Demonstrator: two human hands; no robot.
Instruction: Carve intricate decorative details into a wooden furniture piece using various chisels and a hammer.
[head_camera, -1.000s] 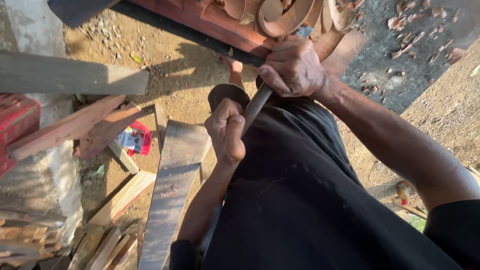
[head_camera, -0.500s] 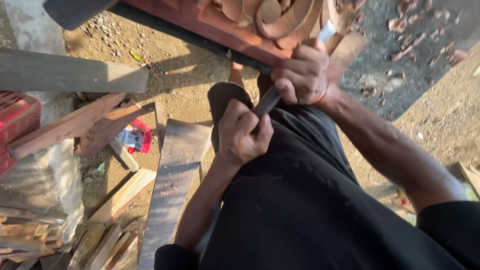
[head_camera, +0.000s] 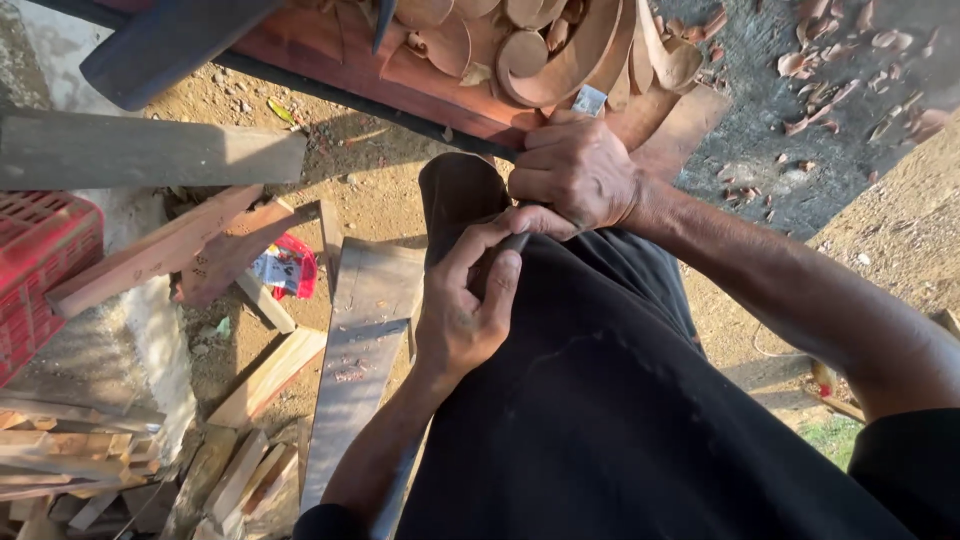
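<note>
The right hand (head_camera: 580, 172) is gripping the chisel (head_camera: 589, 100), blade sticking out above its fingers onto the carving (head_camera: 520, 60); the left hand (head_camera: 465, 305) is pinching the handle.

Chisel (head_camera: 588, 102): thin metal carving tool, pale steel tip showing above the right hand (head_camera: 580, 175), dark shaft end poking out below it near the left hand (head_camera: 470, 310). It lay tilted, tip up against the carved panel (head_camera: 500, 60). Panel: reddish-brown wood with curled scroll relief, flat on its front edge, directly above the chisel tip.
</note>
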